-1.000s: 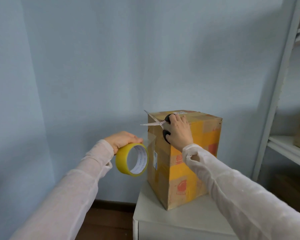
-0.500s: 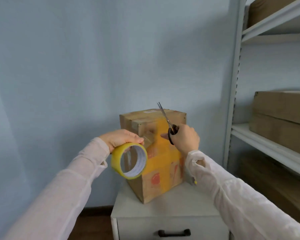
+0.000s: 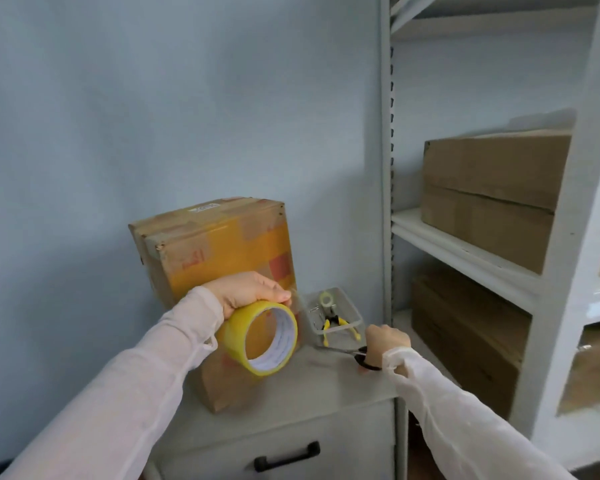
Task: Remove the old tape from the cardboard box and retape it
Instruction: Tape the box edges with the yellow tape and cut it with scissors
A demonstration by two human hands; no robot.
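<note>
A tall cardboard box (image 3: pixel 219 247) with yellow-orange tape and patches of brown tape stands on a small grey cabinet (image 3: pixel 312 382). In front of the box, my left hand (image 3: pixel 246 292) holds a yellow roll of tape (image 3: pixel 260 337) by its upper edge. To the right, my right hand (image 3: pixel 387 341) grips black-handled scissors (image 3: pixel 355 355) low over the cabinet top, blades pointing left and closed or nearly so. Part of the handles is hidden by my fingers.
A clear plastic tray (image 3: pixel 343 311) behind the scissors holds a small tape roll and yellow-handled pliers (image 3: pixel 333 325). A white shelf unit (image 3: pixel 568 216) at the right carries brown cartons (image 3: pixel 492 192). The cabinet has a drawer with a black handle (image 3: pixel 286 452). The blue wall is behind.
My right hand has dropped from the box's top edge to the cabinet top with the scissors. The view has swung right, showing the shelves. My left hand still holds the roll.
</note>
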